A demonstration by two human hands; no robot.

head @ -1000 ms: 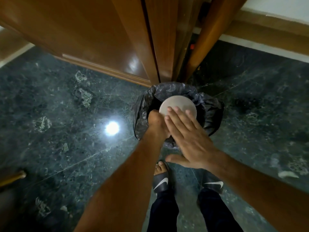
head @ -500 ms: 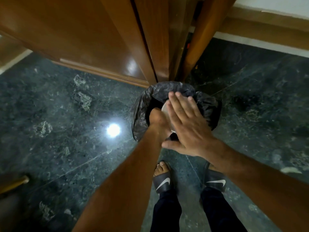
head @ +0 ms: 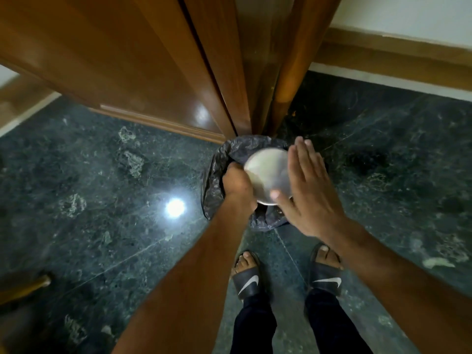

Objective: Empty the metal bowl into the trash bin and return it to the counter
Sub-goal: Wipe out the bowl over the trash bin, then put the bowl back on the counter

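Note:
The metal bowl [head: 267, 172] is turned upside down over the trash bin [head: 224, 159], which is lined with a black bag and stands on the floor by the door. My left hand [head: 237, 182] grips the bowl's left rim. Flat and with fingers apart, my right hand [head: 306, 185] lies against the right side of the bowl's upturned bottom, its thumb across the lower edge. The bowl's inside and the bin's contents are hidden.
A wooden door [head: 132, 62] and its frame [head: 293, 72] rise right behind the bin. The floor [head: 102, 200] is dark green marble with a lamp's glare. My feet in black slides [head: 247, 282] stand just before the bin.
My right hand slid from over the bowl's bottom to its right side, uncovering the bottom again. The bowl stays upside down over the bin, held by my left hand.

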